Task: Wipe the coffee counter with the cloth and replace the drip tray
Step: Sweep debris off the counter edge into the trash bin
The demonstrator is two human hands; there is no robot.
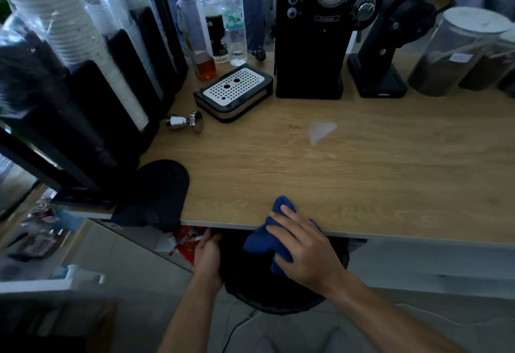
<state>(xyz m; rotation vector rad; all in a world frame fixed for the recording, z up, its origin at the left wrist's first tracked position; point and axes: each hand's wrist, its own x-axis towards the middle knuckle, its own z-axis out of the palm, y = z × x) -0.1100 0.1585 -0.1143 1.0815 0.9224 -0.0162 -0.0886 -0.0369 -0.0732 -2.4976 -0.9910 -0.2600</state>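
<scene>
A blue cloth (262, 241) hangs over the near edge of the wooden counter (362, 174), partly on top and partly below. My right hand (303, 247) grips the cloth there, fingers curled over it. My left hand (207, 255) is below the counter edge, holding the rim of a black bin (250, 274). The drip tray (234, 93), black with a perforated silver grille, sits on the counter left of the black coffee machine (317, 29). A pale wet patch (320, 130) shows mid-counter.
A metal tamper (186, 121) lies near the drip tray. Bottles (214, 21) stand behind it. Black racks of stacked cups (83, 54) fill the left. A black mat (158, 191) lies at the near left. A grinder (381, 54) and jars (457, 52) stand at the right.
</scene>
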